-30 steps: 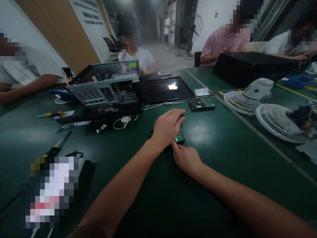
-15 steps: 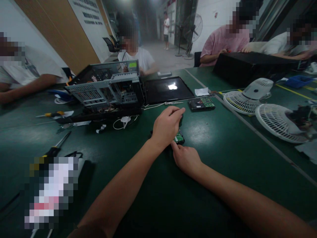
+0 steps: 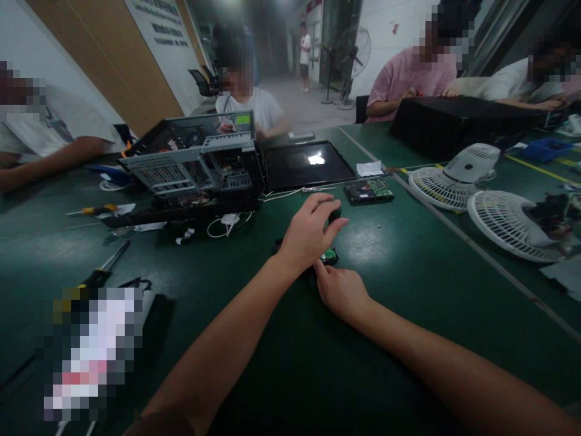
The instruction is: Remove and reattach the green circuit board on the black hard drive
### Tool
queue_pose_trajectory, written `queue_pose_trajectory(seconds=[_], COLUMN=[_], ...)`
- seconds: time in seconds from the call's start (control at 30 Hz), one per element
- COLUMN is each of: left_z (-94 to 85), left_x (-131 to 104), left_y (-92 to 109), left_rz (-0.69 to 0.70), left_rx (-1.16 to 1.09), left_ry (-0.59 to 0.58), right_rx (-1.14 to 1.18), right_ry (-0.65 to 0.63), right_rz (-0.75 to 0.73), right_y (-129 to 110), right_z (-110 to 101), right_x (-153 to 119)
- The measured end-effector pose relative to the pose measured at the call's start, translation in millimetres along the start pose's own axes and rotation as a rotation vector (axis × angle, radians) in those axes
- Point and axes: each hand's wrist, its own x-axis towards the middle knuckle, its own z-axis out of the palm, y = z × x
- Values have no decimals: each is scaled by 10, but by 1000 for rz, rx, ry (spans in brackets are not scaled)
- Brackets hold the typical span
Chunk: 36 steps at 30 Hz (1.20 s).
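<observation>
A hard drive [image 3: 329, 255] with a green circuit board lies on the green table, mostly hidden beneath my hands. Over it, my left hand [image 3: 306, 230] curls its fingers around a dark rounded handle [image 3: 334, 213], which looks like the top of a screwdriver; its shaft is hidden. The thumb of that hand stands apart from the index finger. My right hand [image 3: 342, 290] rests low at the drive's near edge, fingers closed against it. A second hard drive [image 3: 370, 190] lies farther off to the right, board side up.
An opened computer case [image 3: 195, 172] stands at the left back, beside a dark flat panel [image 3: 308, 163]. White fan parts [image 3: 447, 181] lie to the right. A yellow-black screwdriver [image 3: 102, 272] lies at left near a pixelated object [image 3: 97, 351]. Several people sit around the table.
The thumb of my left hand has swung out to the right, away from the fingers, and the dark handle shows more plainly. My right hand and the drive stay put.
</observation>
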Motion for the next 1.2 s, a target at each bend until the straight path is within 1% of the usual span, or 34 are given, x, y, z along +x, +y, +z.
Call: queue_pose_trajectory(seconds=[0.17, 0.33, 0.47, 0.57, 0.7, 0.93, 1.2], left_z=[8, -8, -28, -34, -29, -40, -57], left_x=[-2, 4, 10, 17, 16, 1, 25], left_y=[-9, -5, 11, 18, 19, 28, 32], left_rz=[-20, 19, -30, -40, -20, -15, -2], left_rx=[-34, -4, 42, 24, -4, -34, -66], left_ry=[0, -26, -41, -44, -53, -54, -121], right_rx=[-10, -4, -6, -11, -8, -5, -7], right_ry=[-1, 0, -12, -23, -39, -10, 3], right_rz=[-4, -3, 8, 10, 0, -10, -1], right_y=[8, 11, 6, 2, 0, 6, 12], right_z=[19, 26, 28, 15, -14, 0, 30], right_x=[8, 9, 11, 12, 11, 5, 6])
